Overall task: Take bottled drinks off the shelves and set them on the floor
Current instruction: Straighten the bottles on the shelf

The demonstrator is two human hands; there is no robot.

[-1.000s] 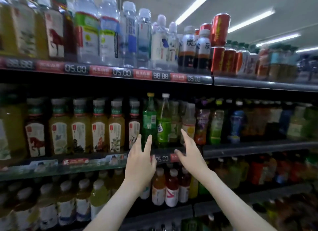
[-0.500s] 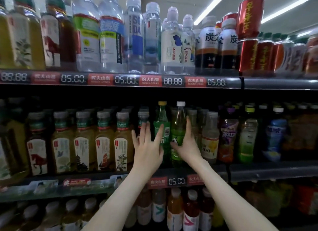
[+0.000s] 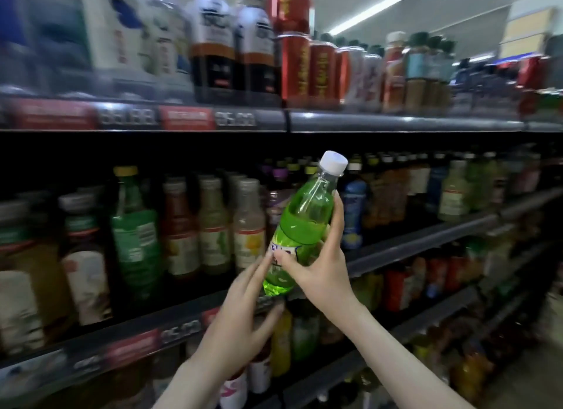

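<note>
Both bare forearms reach up from the bottom edge. The left hand [image 3: 240,314] is nearest, below and left of the green bottle [image 3: 301,222]. Its fingers are straight and spread, and the fingertips [image 3: 266,261] touch the bottle's lower label. The thumb is held out beneath the bottle's base, and this hand grips nothing.

The right hand [image 3: 320,274] holds the green bottle round its lower half. The thumb lies across the label on the near side, and the fingers curl up round the right side. The bottle is in the air in front of the shelves, clear of them. It is tilted, with its white cap [image 3: 333,163] leaning up and to the right, and bright green drink shows through the clear plastic.

Just behind the bottle's base runs the dark front edge of the middle shelf [image 3: 426,241]. Left of the bottle on that shelf stand pale and orange drinks. Further left is a darker green bottle [image 3: 137,235] with a yellow cap. All of these are blurred.

Below the bottle, a lower shelf carries yellow and red drinks [image 3: 280,344]. Above the bottle is the top shelf [image 3: 396,123] with price tags along its front. On it stand dark bottles [image 3: 213,43] and red cans [image 3: 323,70]. Beyond them, above and right of the bottle, a strip light [image 3: 368,11] runs along the ceiling.
</note>
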